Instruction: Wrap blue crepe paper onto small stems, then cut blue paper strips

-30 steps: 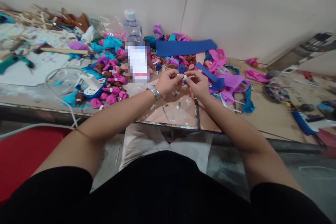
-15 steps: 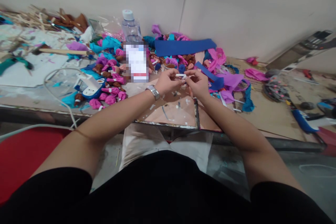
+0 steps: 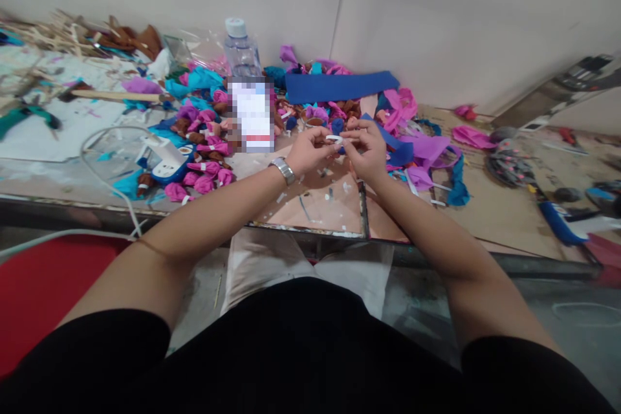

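Right hand (image 3: 371,150) raised slightly — white strip (image 3: 334,138) pinched, bottle (image 3: 241,55) capped

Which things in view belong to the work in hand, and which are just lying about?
Work in hand:
- white strip at the fingertips of the left hand and right hand
- pink bundles with white bands, probably

Seemingly just lying about:
- bottle
- white plug
- green-handled tool

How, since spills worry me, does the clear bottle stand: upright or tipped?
Upright: the clear bottle rises behind the pixelated screen, its pale cap topmost; its base is hidden.
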{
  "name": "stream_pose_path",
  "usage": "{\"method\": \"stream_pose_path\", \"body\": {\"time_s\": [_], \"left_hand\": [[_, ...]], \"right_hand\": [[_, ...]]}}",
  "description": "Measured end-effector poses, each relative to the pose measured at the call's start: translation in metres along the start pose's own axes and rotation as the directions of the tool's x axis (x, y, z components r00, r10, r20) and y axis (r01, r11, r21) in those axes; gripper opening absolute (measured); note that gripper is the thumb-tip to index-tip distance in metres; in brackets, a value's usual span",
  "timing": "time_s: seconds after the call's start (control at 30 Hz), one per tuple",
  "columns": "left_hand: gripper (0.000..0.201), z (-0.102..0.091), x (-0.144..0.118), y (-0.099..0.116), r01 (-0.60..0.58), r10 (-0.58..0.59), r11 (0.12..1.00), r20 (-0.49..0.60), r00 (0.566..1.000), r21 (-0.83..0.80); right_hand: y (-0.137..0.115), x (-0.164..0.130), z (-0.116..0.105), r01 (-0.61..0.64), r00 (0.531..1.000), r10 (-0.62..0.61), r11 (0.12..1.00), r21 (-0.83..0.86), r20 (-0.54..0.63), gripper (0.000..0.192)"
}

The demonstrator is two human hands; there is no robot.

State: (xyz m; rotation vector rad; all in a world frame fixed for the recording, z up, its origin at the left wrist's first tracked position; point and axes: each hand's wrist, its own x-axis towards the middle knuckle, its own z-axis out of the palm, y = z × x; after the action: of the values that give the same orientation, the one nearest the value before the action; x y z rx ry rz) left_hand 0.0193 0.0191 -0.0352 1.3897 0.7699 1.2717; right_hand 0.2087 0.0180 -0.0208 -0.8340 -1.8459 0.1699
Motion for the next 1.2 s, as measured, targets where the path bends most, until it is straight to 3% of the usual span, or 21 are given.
{"method": "stream_pose_path", "body": {"time_s": [0.33, 0.6, 0.93, 1.2], "left_hand": [[0.043, 0.0008, -0.0018, 0.0055, -0.008, 0.008, 1.0, 0.005, 1.0, 0.013], [0.042, 0.0003, -0.0008, 0.0048, 0.007, -0.007, 1.0, -0.019, 1.0, 0.019], [0.033, 0.0013, -0.0004, 0.0081, -0.017, 0.02, 0.997, -0.031, 0.999, 0.074], [0.03, 0.0006, 0.0, 0.0093, -0.007, 0.009, 0.998, -0.029, 1.0, 0.061]], "right_hand": [[-0.0082, 0.0033, -0.0044, 0.056, 0.998, -0.057, 0.997, -0.047, -0.016, 0.033], [-0.0044, -0.0008, -0.0024, -0.026, 0.997, 0.027, 1.0, -0.01, 0.079, 0.038], [-0.007, -0.0026, 0.0024, -0.117, 0.991, 0.11, 0.987, 0.11, 0.073, 0.042], [-0.008, -0.002, 0.0016, -0.1, 0.993, 0.095, 0.993, 0.066, 0.07, 0.043]]}}
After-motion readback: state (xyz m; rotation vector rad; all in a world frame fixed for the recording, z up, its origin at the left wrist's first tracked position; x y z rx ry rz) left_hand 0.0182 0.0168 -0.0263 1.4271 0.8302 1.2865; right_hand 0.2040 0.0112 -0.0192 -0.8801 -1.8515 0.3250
